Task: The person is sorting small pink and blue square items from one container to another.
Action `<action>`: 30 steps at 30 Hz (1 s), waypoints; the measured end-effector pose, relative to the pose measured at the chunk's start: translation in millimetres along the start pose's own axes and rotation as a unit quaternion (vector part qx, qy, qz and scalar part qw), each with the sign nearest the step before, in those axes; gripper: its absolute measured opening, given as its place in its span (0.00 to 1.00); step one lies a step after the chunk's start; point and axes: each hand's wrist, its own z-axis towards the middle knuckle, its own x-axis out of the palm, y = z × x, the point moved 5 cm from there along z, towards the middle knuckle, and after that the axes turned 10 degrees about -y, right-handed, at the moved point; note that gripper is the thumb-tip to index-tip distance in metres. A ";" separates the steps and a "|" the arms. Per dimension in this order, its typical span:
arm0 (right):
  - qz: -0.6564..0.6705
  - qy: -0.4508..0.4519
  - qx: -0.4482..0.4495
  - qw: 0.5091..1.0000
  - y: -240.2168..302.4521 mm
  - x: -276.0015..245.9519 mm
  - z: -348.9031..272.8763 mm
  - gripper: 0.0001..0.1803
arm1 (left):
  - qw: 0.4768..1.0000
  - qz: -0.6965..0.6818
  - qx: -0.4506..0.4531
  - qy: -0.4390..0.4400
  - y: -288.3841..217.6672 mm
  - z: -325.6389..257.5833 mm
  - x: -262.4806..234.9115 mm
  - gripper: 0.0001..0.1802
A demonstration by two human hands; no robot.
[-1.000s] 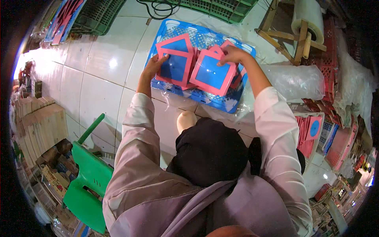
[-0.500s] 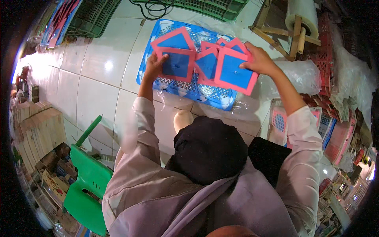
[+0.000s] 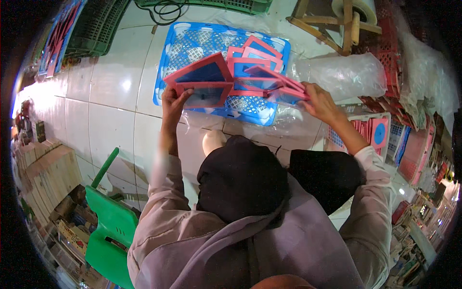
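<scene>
My left hand (image 3: 174, 100) is closed on pink square frames (image 3: 204, 95) with blue centres, its thumb over their near edge; they stand tilted over the blue crate. My right hand (image 3: 321, 103) pinches the right ends of several more pink frames (image 3: 288, 87), which are held edge-on and slightly fanned. Between the hands, other loose pink frames (image 3: 263, 48) overlap on the blue and white latticed crate (image 3: 169, 50). Clear plastic film shows around the crate's edges.
A clear plastic roll (image 3: 344, 74) lies right of the crate, below a wooden stand (image 3: 320, 20). A pale basket (image 3: 387, 144) holding pink pieces is at my right. A green chair (image 3: 113, 219) stands at my left; green crates (image 3: 98, 29) are at the back.
The frames in both hands have tipped from facing up to nearly edge-on. My right hand has moved slightly lower. The whole view has shifted, and pink pieces in the right basket now show.
</scene>
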 end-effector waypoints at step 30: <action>0.120 0.022 0.105 0.987 -25.6 30.5 -18.3 0.34 | 0.921 0.165 0.107 0.335 12.9 -23.2 166.6 0.24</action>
